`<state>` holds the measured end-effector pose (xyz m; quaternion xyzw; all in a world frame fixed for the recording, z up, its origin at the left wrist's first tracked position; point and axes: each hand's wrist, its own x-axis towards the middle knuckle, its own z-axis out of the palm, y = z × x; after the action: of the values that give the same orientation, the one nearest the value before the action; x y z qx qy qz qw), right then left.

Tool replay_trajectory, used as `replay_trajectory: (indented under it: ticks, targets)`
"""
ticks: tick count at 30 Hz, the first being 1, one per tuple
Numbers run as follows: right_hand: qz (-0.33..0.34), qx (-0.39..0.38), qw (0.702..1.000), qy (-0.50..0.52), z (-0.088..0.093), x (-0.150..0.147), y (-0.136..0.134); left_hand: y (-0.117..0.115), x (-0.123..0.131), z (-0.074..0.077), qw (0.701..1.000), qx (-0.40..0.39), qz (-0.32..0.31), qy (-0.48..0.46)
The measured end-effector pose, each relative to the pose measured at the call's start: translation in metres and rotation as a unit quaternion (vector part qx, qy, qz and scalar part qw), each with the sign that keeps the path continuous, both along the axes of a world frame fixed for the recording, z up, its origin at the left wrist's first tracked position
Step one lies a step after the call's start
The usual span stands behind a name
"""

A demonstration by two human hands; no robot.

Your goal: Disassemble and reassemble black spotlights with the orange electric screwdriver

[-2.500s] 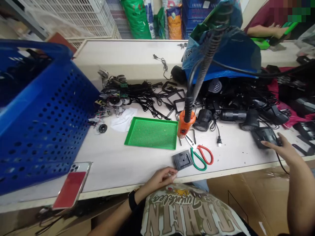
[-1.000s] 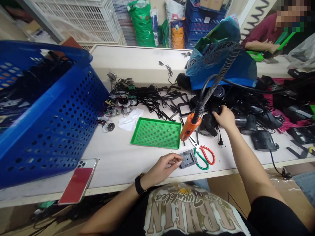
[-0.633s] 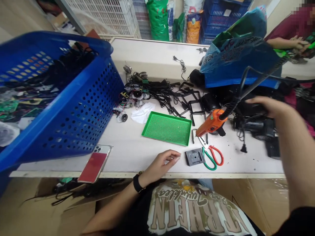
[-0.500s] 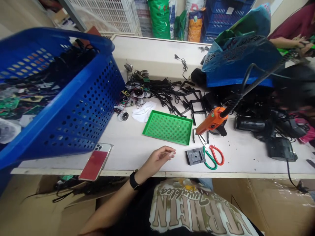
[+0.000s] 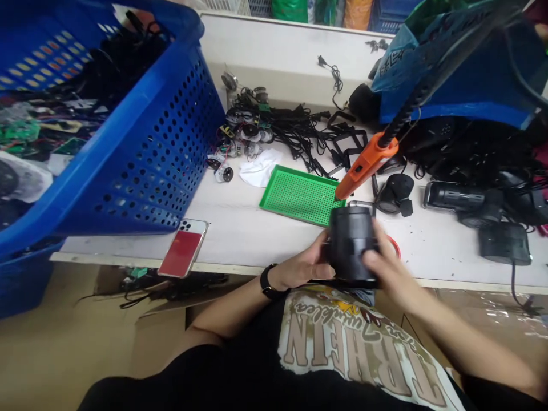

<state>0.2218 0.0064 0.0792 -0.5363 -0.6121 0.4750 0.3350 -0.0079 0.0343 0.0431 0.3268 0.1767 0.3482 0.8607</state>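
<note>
Left grip (image 5: pixel 303 268), right grip (image 5: pixel 389 268) close together, curled; forearms (image 5: pixel 233 311) slanted inward

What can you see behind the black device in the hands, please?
Beyond the black device, the green tray and orange tool show; a red loop shows past the right hand. Whatever lies directly behind the device is covered.

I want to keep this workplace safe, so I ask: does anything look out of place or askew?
Yes. The phone lies slanted, its near end sticking out past the front edge of the table, where it might be knocked off. At far right, a cord hangs over the same edge.
</note>
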Motion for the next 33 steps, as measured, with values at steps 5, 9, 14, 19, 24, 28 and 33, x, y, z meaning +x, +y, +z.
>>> replay_trajectory:
  ticks: [5, 9, 14, 19, 24, 28, 33]
  targets:
    - [0.134, 0.099, 0.973, -0.157, -0.030, -0.022, 0.014, -0.015, -0.035, -0.023, 0.975, -0.108, 0.152, 0.119]
    - [0.092, 0.195, 0.931, -0.293, -0.069, -0.023, 0.050, -0.016, -0.057, -0.038, 0.957, -0.151, 0.175, 0.174]
    - [0.063, 0.206, 0.929, -0.301, -0.097, -0.009, 0.081, -0.010, -0.045, -0.045, 0.961, -0.167, 0.138, 0.172]
    - [-0.032, 0.249, 0.933, -0.256, -0.077, 0.007, 0.071, -0.011, -0.033, -0.041, 0.967, -0.147, 0.151, 0.146]
    - [-0.145, 0.297, 0.943, 0.038, -0.024, -0.018, 0.062, -0.019, -0.034, -0.039, 0.969, -0.084, 0.165, 0.166]
    - [-0.127, 0.275, 0.948, 0.097, 0.000, -0.040, 0.085, -0.021, -0.035, -0.039, 0.971, -0.064, 0.176, 0.147]
    - [-0.162, 0.238, 0.948, 0.134, -0.005, -0.047, 0.111, -0.022, -0.035, -0.043, 0.972, -0.086, 0.185, 0.112]
